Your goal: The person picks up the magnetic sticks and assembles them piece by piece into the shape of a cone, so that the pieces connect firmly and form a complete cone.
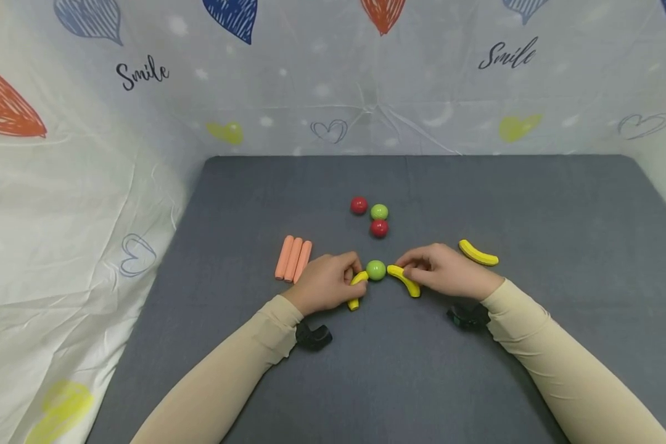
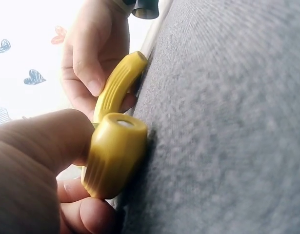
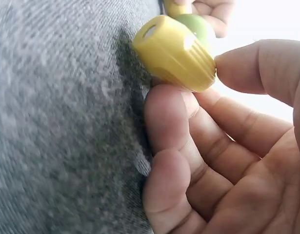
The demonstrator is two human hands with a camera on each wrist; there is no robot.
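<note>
From the head camera, the left hand (image 1: 326, 285) pinches a yellow toy banana (image 1: 357, 288) and the right hand (image 1: 446, 270) pinches a second banana (image 1: 404, 280). Each banana lies on the grey counter (image 1: 533, 203) with its inner tip at a green ball (image 1: 375, 270) set between them. By the look of it, an arrangement is partly laid: the two bananas flank the ball, while a third banana (image 1: 478, 253) lies apart to the right, three orange sticks (image 1: 293, 258) lie side by side to the left, and two red balls (image 1: 358, 205) and another green ball (image 1: 379, 212) sit in a cluster behind. Those pieces look untouched. Open counter lies all round the group, with the edges and the patterned cloth wall (image 1: 144, 154) well away.

From the left wrist, thumb and fingers curl round the near banana's ridged end (image 2: 113, 158), which rests on the cloth; the other banana shows beyond, held in the opposite hand's fingers.

From the right wrist, fingertips and thumb grip the banana's blunt end (image 3: 176, 53), low against the counter, the green ball (image 3: 196, 24) just past it.
</note>
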